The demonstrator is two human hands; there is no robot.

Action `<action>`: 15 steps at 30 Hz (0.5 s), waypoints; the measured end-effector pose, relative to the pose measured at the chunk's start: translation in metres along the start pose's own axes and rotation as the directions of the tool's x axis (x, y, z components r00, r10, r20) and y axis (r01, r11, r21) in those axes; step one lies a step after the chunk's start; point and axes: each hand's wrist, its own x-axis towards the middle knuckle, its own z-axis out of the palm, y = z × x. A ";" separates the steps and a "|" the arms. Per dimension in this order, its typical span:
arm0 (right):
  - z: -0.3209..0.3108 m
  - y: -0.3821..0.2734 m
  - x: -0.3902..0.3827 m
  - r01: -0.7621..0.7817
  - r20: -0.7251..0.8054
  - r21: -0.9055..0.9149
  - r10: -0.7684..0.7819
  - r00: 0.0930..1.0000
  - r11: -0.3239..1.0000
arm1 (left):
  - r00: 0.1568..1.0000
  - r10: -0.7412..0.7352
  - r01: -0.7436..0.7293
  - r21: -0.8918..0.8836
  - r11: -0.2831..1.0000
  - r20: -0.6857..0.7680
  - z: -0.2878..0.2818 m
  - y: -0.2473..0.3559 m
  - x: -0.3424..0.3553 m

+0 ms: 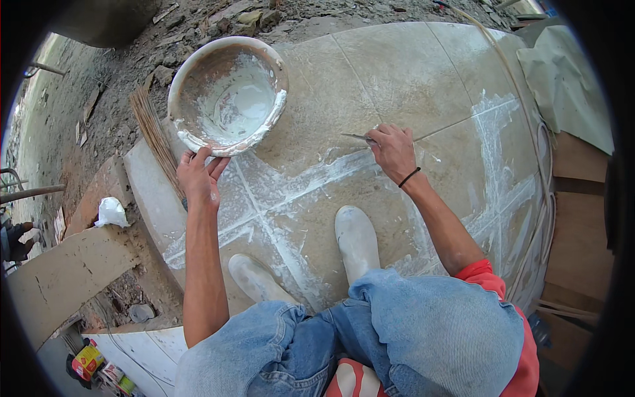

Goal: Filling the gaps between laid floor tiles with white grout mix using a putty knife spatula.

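Observation:
At the left, my left hand [200, 177] grips the near rim of a wide round basin [173, 99], with thumb and fingers at its edge. White paste [248, 106] coats the bottom of the basin and is smeared on its rim. My right hand [393, 147] is closed around a putty knife [357, 137], its thin blade pointing left just above the tiled floor [311, 231]; the handle is hidden in the fist. White grout [291, 188] fills and smears several tile joints between my hands and to the right. A bare joint [440, 127] runs right from the knife.
A stick broom [155, 135] lies left of the basin, beside rubble [218, 23]. My white boots [356, 238] stand on the tiles. Hoses [539, 159] run along the right edge, near a pale sheet [562, 86] and brown boards [579, 231]. A crumpled white bag [112, 212] lies far left.

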 end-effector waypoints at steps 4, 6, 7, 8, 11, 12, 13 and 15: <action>0.029 -0.036 0.025 0.520 -0.009 -0.051 -0.521 0.854 0.853 | 1.000 -0.007 0.007 0.011 1.000 0.018 0.004 0.002 -0.002; 0.037 -0.038 0.013 0.573 0.065 -0.047 -0.570 0.819 0.818 | 0.998 -0.038 0.035 0.062 0.997 0.046 0.003 0.005 -0.009; 0.041 -0.037 0.003 0.620 0.143 -0.039 -0.610 0.779 0.784 | 0.994 -0.079 0.070 0.114 0.991 0.074 -0.001 0.006 -0.012; 0.037 -0.035 -0.005 0.626 0.139 -0.034 -0.617 0.775 0.779 | 0.995 -0.072 0.064 0.115 0.991 0.066 -0.006 0.010 -0.016; 0.010 -0.015 -0.029 0.573 0.193 -0.044 -0.555 0.809 0.819 | 0.994 -0.103 0.080 0.341 0.937 0.048 -0.016 0.019 -0.035; 0.001 -0.009 -0.035 0.563 0.196 -0.053 -0.544 0.816 0.825 | 0.992 -0.110 0.082 0.341 0.937 0.062 -0.019 0.018 -0.042; -0.008 -0.006 -0.040 0.439 0.108 -0.059 -0.431 0.896 0.897 | 0.996 -0.073 0.047 0.447 0.893 0.042 -0.023 0.021 -0.052; -0.020 0.004 -0.049 0.200 0.008 -0.083 -0.200 0.980 0.976 | 0.991 -0.065 -0.017 0.596 0.803 0.116 -0.033 0.022 -0.078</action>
